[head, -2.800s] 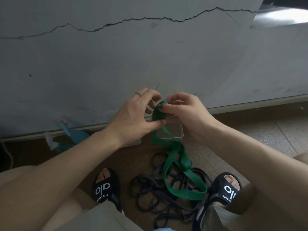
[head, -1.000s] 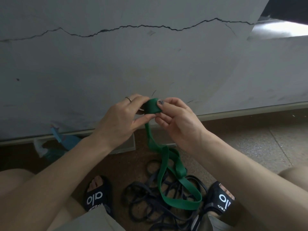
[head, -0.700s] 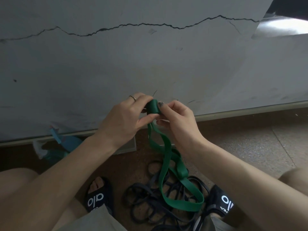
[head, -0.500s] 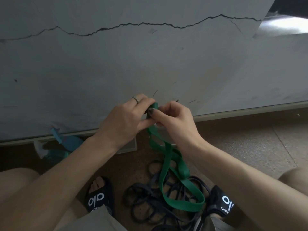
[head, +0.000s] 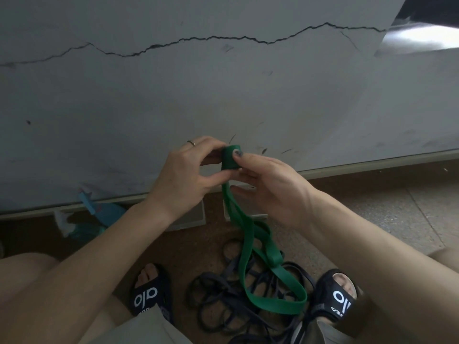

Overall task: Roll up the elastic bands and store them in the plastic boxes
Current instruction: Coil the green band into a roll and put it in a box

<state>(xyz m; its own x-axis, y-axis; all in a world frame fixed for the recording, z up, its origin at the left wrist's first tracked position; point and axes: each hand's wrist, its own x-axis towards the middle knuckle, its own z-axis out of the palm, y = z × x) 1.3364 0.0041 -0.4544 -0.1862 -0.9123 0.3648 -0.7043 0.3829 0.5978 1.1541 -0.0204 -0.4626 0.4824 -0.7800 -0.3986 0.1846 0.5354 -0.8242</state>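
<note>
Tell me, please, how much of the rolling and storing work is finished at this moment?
Nothing looks stored yet. In hand: both hands, left hand and right hand, pinch a small roll at the top of the green band; most of it hangs loose. Left: finish rolling, box it in the plastic boxes, then the dark bands on the floor.

We note a speckled brown floor (head: 372,214) meeting a cracked grey wall. On it lie a tangle of dark elastic bands (head: 223,301), the trailing loop of the green band (head: 273,306) over them, two clear plastic boxes (head: 196,217) near the wall, and blue-white debris (head: 84,219) at left.
</note>
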